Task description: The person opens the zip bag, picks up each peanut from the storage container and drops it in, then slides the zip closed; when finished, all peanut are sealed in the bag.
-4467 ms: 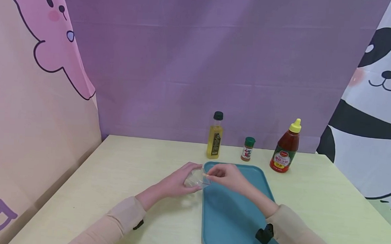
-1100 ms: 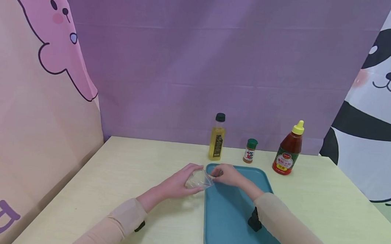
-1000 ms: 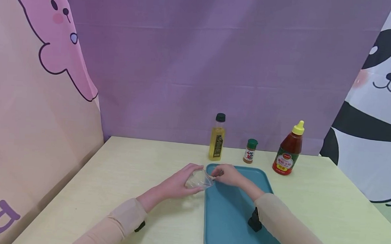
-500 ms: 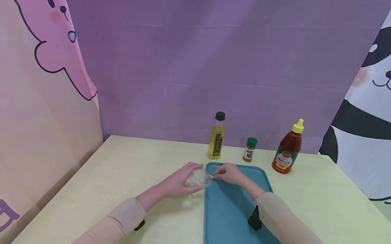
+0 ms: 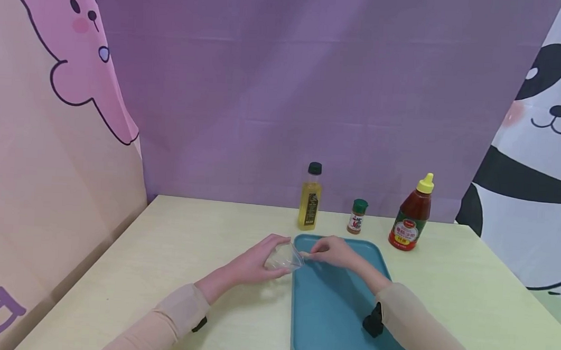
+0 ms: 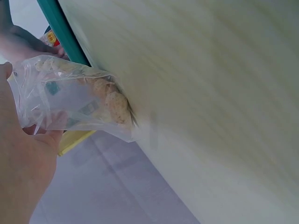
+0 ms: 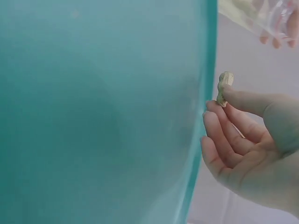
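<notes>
My left hand [image 5: 252, 261] grips a clear plastic zip bag [image 5: 284, 256] just left of the tray, its mouth turned to the right. Several tan, lumpy peanuts in shells [image 6: 112, 100] lie inside the bag in the left wrist view. Between thumb and fingertips of my right hand [image 7: 247, 135] a single pale peanut in its shell [image 7: 225, 86] is pinched. In the head view that right hand is over the far left part of the blue tray [image 5: 332, 310], right at the bag's mouth.
At the back of the table [image 5: 202, 224] stand a yellow oil bottle [image 5: 309, 204] with a black cap, a small green-capped spice jar [image 5: 356, 221] and a red sauce bottle [image 5: 410, 221] with a yellow cap. A purple cloth [image 5: 266, 89] hangs behind them.
From having its fingertips at the bag's mouth, my right hand has drawn slightly to the right, the peanut now showing in its pinch. My left hand and the bag have stayed nearly still.
</notes>
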The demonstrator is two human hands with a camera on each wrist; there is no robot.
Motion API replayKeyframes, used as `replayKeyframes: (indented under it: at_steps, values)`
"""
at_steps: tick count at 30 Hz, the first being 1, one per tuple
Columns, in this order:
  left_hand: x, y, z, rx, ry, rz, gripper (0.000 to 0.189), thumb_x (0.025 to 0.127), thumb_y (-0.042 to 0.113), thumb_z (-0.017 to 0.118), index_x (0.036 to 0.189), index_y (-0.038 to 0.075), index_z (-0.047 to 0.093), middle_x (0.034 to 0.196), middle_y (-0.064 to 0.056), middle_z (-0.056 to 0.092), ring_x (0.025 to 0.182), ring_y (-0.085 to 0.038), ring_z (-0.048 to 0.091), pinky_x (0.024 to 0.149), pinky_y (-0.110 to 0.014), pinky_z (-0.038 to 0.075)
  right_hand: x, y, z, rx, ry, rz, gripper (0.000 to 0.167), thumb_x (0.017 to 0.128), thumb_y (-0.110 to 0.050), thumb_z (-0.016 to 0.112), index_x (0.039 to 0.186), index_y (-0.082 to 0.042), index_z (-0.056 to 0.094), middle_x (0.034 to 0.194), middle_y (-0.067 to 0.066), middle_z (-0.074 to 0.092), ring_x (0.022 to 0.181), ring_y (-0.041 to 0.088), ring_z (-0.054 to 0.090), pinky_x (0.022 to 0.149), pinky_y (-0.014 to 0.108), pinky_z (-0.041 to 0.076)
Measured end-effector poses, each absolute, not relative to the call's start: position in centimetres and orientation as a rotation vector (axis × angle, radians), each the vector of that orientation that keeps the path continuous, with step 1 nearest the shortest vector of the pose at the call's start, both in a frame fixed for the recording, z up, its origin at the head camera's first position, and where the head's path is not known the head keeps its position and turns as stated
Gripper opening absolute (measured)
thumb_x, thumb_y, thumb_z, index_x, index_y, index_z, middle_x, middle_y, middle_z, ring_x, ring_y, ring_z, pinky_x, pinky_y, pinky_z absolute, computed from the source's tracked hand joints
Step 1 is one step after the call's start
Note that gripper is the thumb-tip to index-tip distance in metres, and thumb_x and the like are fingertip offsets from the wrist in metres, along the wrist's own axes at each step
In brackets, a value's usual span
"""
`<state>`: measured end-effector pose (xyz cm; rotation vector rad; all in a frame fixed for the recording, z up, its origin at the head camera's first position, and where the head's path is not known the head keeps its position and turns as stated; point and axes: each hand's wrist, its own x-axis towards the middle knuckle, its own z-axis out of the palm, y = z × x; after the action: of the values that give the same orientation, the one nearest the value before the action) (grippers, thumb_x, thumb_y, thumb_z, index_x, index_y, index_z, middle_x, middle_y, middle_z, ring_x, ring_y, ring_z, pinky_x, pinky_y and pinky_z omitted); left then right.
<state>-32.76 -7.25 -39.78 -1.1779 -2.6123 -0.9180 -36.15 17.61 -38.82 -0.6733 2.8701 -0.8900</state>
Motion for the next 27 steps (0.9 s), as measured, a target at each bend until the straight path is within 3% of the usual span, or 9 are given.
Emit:
replayKeyframes:
  at_steps: [9,19,27]
  values:
    - [-32.7,-7.2,-39.8,-1.168,-2.632,-0.907,0.067,0.087,0.037,0.065,0.141,0.008,0.037,0.137,-0.003,0.045,0.126,-0.015,0.045,0.107,-0.032,0.039,-34.3,18.5,-36.9,-0.646,2.843,-1.061,0.023,0.088,-0.028,0.065,0.100,-0.008,0.071,0.094,0.004,0.070,0.084,0.015,0.063,0.073,0.032,0.054]
    - [-32.6,-7.2,-39.8,-1.167,-2.640,-0.910,0.067,0.087,0.037,0.065,0.141,0.010,0.037,0.137,-0.002,0.045,0.127,-0.014,0.044,0.107,-0.032,0.038,-32.1,18.3,-35.6,-0.631,2.870,-1.135,0.028,0.086,-0.041,0.065,0.098,-0.016,0.070,0.094,0.002,0.070,0.086,0.014,0.063,0.075,0.031,0.054]
    - [-32.6,-7.1,-39.9,-1.167,-2.642,-0.919,0.068,0.087,0.038,0.066,0.141,0.011,0.037,0.137,-0.002,0.045,0.126,-0.014,0.045,0.107,-0.032,0.039,-30.7,16.9,-35.1,-0.718,2.831,-1.177,0.026,0.087,-0.037,0.065,0.098,-0.014,0.070,0.093,0.002,0.069,0.084,0.017,0.062,0.071,0.029,0.053]
